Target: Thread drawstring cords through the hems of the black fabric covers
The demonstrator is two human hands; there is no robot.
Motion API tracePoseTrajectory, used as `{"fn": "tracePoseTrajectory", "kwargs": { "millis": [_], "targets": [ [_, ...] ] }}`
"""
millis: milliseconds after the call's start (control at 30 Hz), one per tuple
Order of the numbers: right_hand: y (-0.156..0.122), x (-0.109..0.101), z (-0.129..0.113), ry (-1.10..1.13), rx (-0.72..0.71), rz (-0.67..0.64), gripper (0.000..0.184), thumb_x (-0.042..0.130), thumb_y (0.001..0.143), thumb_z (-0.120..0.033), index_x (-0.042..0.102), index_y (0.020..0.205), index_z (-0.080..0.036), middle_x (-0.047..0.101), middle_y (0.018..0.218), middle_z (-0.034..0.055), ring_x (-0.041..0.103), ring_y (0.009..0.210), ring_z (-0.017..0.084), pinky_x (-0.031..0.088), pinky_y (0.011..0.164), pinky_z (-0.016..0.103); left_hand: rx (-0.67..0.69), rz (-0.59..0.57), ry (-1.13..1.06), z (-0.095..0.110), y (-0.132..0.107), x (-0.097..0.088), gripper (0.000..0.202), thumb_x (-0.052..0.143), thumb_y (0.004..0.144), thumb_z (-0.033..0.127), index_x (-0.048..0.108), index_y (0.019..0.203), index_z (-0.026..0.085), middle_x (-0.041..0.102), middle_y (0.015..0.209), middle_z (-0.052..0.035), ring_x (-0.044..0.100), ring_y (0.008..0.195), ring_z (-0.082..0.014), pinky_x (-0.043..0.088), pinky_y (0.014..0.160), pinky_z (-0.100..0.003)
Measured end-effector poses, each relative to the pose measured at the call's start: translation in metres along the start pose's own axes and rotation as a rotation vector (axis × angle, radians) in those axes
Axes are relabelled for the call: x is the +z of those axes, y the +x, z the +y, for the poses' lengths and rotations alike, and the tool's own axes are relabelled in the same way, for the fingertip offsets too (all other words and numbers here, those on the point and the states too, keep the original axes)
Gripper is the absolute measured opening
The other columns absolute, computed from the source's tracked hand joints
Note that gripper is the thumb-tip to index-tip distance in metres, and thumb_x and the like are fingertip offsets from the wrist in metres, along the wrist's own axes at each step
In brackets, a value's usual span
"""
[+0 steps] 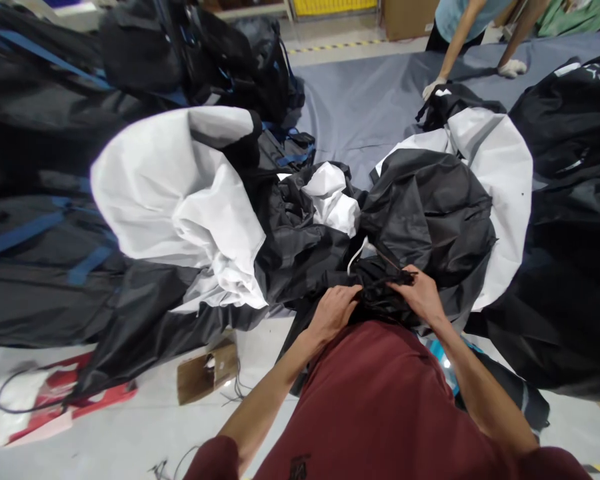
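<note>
A big crumpled black-and-white fabric cover [420, 207] lies on the floor in front of me. My left hand [334, 311] and my right hand [420, 295] are both closed on a bunched black part of that fabric [380, 293], close to my body. A thin black cord or strap end [400, 275] sticks out between the fingers of my right hand. A white lining fold [333, 200] shows just beyond my hands.
Black bags with blue straps [45, 220] pile up at the left. Another person at the top right, with white gloves [511, 67], leans over a grey sheet [365, 107]. A small cardboard piece [207, 370] and a red-and-white wrapper [40, 407] lie on the floor.
</note>
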State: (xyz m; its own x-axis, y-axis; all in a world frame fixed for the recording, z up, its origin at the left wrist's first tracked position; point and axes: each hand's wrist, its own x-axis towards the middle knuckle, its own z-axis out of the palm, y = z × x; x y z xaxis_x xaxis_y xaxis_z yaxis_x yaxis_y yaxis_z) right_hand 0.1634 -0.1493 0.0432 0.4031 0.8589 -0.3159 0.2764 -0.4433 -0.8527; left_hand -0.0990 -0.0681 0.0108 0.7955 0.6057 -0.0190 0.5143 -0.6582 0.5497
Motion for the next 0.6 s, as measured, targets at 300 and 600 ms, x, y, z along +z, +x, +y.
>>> {"fn": "tracePoseTrajectory", "kwargs": {
  "millis": [300,600],
  "targets": [
    [0.015,-0.047,-0.009,-0.252,-0.185,0.000,0.047,0.072,0.092,-0.066,0.076,0.117,-0.026,0.064,0.067,-0.0047,0.057,0.060,0.015,0.039,0.062,0.025,-0.301,-0.044,0.163,-0.028,-0.037,-0.013,0.079,0.072,0.093,0.023,0.042,0.165,0.021,0.049,0.169,-0.0182,0.047,0.153,-0.0392,0.043,0.120,-0.055],
    [0.027,-0.144,0.007,-0.134,-0.130,0.317,0.061,0.055,0.102,-0.071,0.084,0.123,-0.021,0.061,0.064,-0.0003,0.052,0.058,0.016,0.037,0.057,0.026,-0.757,0.066,0.014,-0.055,-0.089,-0.028,0.052,0.051,0.095,0.025,0.072,0.143,0.027,0.082,0.120,-0.0041,0.078,0.104,-0.0275,0.060,0.097,-0.036]
  ]
}}
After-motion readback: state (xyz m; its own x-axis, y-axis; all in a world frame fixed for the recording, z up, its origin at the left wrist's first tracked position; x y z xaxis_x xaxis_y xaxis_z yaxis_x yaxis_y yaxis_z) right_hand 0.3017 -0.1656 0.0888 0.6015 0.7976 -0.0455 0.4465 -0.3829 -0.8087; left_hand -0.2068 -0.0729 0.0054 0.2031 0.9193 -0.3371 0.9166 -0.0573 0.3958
